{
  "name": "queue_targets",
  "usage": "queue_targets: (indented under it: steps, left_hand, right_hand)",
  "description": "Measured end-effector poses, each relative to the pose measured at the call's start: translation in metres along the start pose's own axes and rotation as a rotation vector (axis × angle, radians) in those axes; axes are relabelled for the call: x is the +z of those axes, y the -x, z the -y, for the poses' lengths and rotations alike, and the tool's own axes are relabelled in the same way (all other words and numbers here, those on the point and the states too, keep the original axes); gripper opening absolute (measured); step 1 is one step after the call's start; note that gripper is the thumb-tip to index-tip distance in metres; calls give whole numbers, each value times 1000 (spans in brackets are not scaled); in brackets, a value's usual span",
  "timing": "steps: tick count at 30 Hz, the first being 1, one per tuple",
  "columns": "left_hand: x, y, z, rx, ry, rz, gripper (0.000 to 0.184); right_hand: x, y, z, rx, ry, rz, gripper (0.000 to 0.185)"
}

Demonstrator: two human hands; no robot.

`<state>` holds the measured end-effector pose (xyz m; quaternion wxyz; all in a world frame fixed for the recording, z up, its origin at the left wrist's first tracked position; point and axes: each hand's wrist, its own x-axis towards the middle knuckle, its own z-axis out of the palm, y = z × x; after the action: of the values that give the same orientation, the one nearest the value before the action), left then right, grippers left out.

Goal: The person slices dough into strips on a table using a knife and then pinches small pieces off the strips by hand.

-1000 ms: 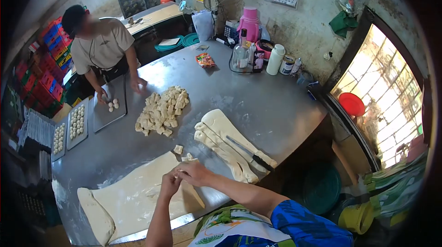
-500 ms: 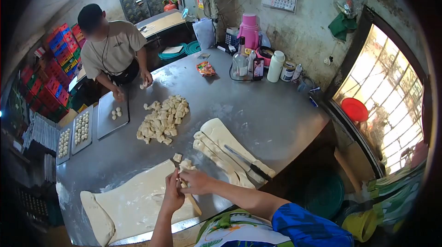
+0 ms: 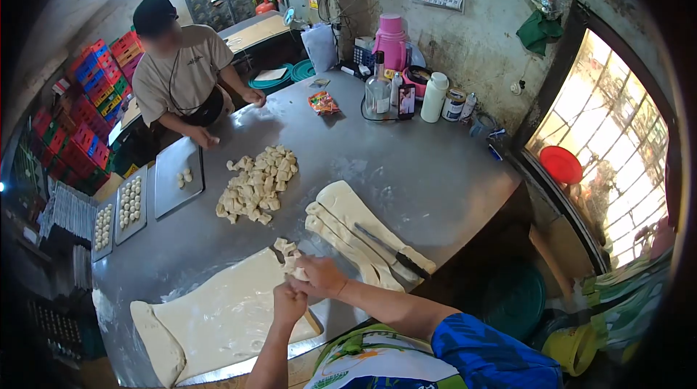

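My left hand [image 3: 289, 303] is a closed fist over the near end of a wide flat dough sheet [image 3: 225, 316]; whatever it grips is hidden. Pressed close beside it, my right hand [image 3: 319, 277] has its fingers closed on a piece of dough [image 3: 294, 267]. Just beyond the fingers, small dough pieces [image 3: 284, 246] lie at the sheet's far corner. To the right lies a second stretch of dough [image 3: 348, 207], cut lengthwise into strips. A knife [image 3: 392, 251] with a black handle rests on it.
A heap of dough chunks [image 3: 258, 182] sits mid-table. Across the metal table [image 3: 428, 193] a co-worker [image 3: 181, 73] stands by a tray [image 3: 174, 189] with a few dough balls. Fuller trays [image 3: 131, 204] stand left. A glass bottle [image 3: 378, 91], phone and pink jug [image 3: 391, 41] line the back.
My left hand has shifted slightly right and is now a fist below my right hand. More dough pieces show beyond my fingers. The co-worker's hands have moved apart, one now over the table.
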<state>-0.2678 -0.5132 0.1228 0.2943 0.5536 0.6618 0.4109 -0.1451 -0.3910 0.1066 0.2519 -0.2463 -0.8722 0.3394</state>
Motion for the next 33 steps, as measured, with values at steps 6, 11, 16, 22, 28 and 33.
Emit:
queue_targets:
  steps: [6,11,16,22,28,33]
  left_hand:
    - [-14,-3,-19,0,38,23,35]
    - [3,-35,5,282,53,-329,31]
    - [1,-29,38,105,270,-212,26]
    - [14,1,28,23,-299,108,20]
    - [8,-1,-18,24,142,-100,24]
    - [20,-24,-3,443,-217,-575,26]
  right_hand:
    - [-4,16,-30,274,156,72,38]
    - [4,-2,-9,42,-47,157,30]
    - [6,-2,22,5,-179,54,28]
    - [20,10,-27,335,174,216,33]
    - [12,16,-54,224,123,238,40]
    - [11,8,-5,-269,-227,137,40]
